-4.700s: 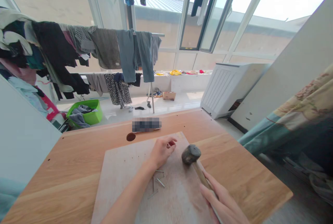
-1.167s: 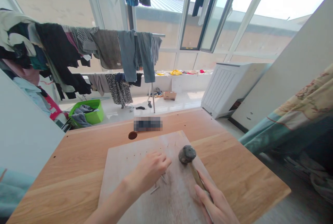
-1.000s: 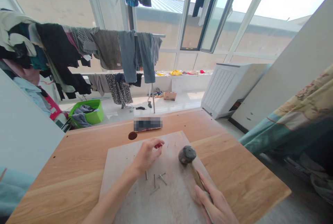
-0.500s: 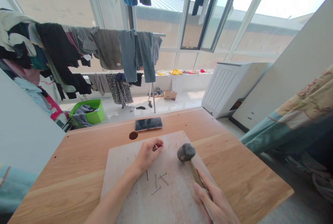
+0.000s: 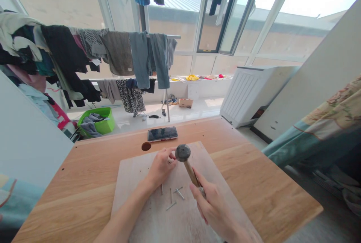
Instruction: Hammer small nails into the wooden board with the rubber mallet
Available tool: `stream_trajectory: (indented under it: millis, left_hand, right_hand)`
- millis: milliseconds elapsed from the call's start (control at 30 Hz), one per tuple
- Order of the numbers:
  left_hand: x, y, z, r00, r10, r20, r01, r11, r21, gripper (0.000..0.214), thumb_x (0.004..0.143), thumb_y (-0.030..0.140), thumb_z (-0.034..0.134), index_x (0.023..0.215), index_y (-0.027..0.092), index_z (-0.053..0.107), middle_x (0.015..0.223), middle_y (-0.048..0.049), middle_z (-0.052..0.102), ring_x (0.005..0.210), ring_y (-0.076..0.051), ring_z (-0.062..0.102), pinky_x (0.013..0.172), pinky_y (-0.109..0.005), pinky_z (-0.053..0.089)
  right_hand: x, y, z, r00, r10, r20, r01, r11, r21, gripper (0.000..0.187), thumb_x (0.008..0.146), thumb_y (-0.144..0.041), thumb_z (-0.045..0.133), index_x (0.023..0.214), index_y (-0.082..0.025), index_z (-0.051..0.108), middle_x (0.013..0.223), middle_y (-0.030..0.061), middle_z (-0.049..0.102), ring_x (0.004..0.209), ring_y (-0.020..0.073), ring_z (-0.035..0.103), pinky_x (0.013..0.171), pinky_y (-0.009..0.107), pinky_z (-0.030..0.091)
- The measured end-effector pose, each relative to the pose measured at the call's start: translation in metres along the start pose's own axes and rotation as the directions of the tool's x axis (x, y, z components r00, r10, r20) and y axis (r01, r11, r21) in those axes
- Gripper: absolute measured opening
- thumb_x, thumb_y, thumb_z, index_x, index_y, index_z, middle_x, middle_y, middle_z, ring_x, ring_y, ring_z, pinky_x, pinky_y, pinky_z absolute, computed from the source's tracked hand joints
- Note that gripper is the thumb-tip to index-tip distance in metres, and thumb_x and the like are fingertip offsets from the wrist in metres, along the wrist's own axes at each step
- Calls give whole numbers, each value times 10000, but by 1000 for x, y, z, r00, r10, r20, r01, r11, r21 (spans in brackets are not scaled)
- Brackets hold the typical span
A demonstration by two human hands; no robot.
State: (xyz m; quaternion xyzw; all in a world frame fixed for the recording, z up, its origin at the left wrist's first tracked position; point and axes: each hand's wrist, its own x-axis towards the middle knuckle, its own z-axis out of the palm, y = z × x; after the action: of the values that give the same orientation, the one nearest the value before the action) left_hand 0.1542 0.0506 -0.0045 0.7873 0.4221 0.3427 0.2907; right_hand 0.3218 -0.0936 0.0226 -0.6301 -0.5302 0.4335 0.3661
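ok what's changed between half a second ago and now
The right hand has moved the hammer leftward, keeping hold of it, so the hammer's head now appears right by the left hand. That hand, the loose nails and the phone stayed about where they were.

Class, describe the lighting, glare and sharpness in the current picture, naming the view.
Head view: sky washed out nearly white; sunlit patches glare on the floor; area below the curtain, at picture right, sunk in shadow; hammer and nails without obvious blur.

Lower centre, nails [image 5: 179, 193] lie on a board [image 5: 169, 226] on the bench [image 5: 254, 179]; hammer [image 5: 183, 153] mid-frame over the board, phone [image 5: 163, 134] behind it, clothes [image 5: 117, 51] hanging upper left.
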Motion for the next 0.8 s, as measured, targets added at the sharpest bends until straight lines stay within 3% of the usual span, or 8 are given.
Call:
stream_trajectory:
  millis: [233, 333, 400, 467, 533, 633, 733, 800]
  left_hand:
    - [2, -6, 3, 1000, 9, 12, -9, 1000, -15, 451, 729, -84, 615, 1072, 190, 718, 811, 11, 694, 774, -172, 667, 765, -271, 520]
    - [-3, -3, -4, 999, 46, 12, -46, 999, -4, 411, 794, 1, 686, 1163, 183, 681, 955, -36, 748, 885, -206, 698, 805, -310, 550]
    - [-13, 6, -14, 988, 152, 25, -153, 985, 76, 368, 841, 71, 718, 1188, 177, 657, 1107, -80, 744, 1025, -238, 689, 884, -353, 556]
    - [-30, 20, -23, 934, 331, 136, -353, 914, 199, 315, 877, 73, 695, 1169, 183, 654, 1165, -84, 733, 1075, -244, 669, 934, -369, 540]
    - [-49, 37, -26, 803, 485, 345, -584, 756, 297, 245, 899, 53, 657, 1108, 182, 663, 1106, -70, 747, 1003, -232, 677, 888, -353, 535]
    - [-69, 56, -20, 662, 515, 545, -748, 499, 438, 99, 916, 64, 645, 966, 147, 666, 872, -62, 731, 785, -221, 662, 697, -340, 504]
    - [-71, 62, -13, 631, 510, 584, -776, 397, 491, 85, 910, 70, 657, 883, 151, 653, 741, -37, 682, 673, -205, 628, 608, -337, 452]
    - [-62, 57, -13, 635, 507, 582, -771, 448, 452, 103, 900, 67, 660, 874, 166, 650, 753, -33, 685, 693, -204, 642, 637, -334, 466]
  right_hand:
    - [3, 0, 2, 1000, 10, 29, -10, 1000, 9, 741, 1000, -595, 455, 1570, -123, 472, 428, -107, 405, 331, 127, 385, 350, 215, 335]
    - [-4, 3, -3, 999, 29, 35, -31, 999, 35, 747, 1011, -563, 434, 1594, -96, 416, 422, -127, 381, 328, 114, 349, 347, 203, 319]
    - [-13, 12, -10, 998, 61, 8, -61, 998, 19, 749, 1014, -571, 422, 1601, -106, 408, 419, -125, 379, 332, 119, 361, 359, 209, 343]
    - [-24, 25, -18, 994, 110, -26, -110, 994, -16, 747, 1006, -607, 426, 1596, -149, 439, 416, -102, 412, 341, 145, 428, 373, 236, 391]
    - [-34, 39, -27, 987, 157, -43, -159, 986, -47, 762, 980, -655, 455, 1588, -197, 470, 414, -59, 490, 360, 196, 513, 370, 278, 426]
    - [-42, 56, -36, 979, 199, -52, -203, 975, -86, 784, 949, -689, 493, 1586, -233, 487, 512, 17, 670, 429, 259, 632, 383, 323, 479]
    - [-42, 60, -39, 981, 163, -104, -176, 976, -129, 749, 945, -679, 515, 1541, -227, 559, 808, 90, 817, 663, 293, 765, 532, 334, 589]
    - [-40, 59, -39, 983, 117, -138, -136, 981, -139, 699, 927, -667, 555, 1474, -240, 636, 954, 116, 834, 812, 322, 788, 615, 351, 624]
